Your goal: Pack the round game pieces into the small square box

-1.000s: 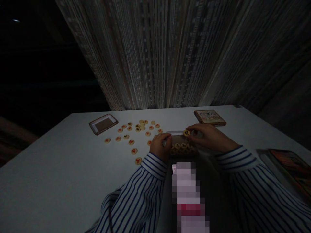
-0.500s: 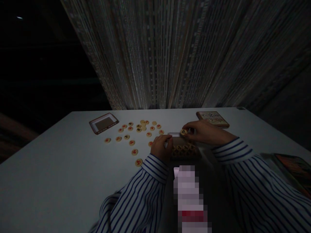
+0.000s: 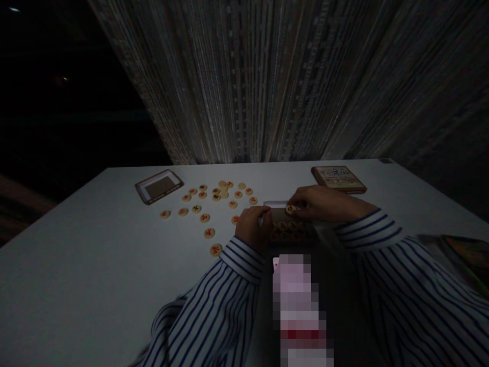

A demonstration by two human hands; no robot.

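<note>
head view: pinching one round, pale game piece (image 3: 291, 209), marked in black, between thumb and fingers of the right hand (image 3: 324, 202), just over the uncovered box (image 3: 278, 216). at the left side of that box, resting with the left hand (image 3: 252, 224), thumb and forefinger drawn close together by the rim; impossible to say from here whether gripping it or merely touching. packed along the near side of the box, dimly lit: dark-marked pieces (image 3: 282, 229). scattered to the left of the box, over the white table (image 3: 114, 285): loose pieces (image 3: 209, 233), mostly with red characters, some with black, several blank on top, a few overlapping. farther left, lying flat: a shallow tray (image 3: 160, 187) with a brown base. beyond the right hand: a flat, printed case (image 3: 340, 178). hanging behind the table: a stringy curtain (image 3: 244, 76). wearing striped sleeves (image 3: 214, 311), blue on white.
</note>
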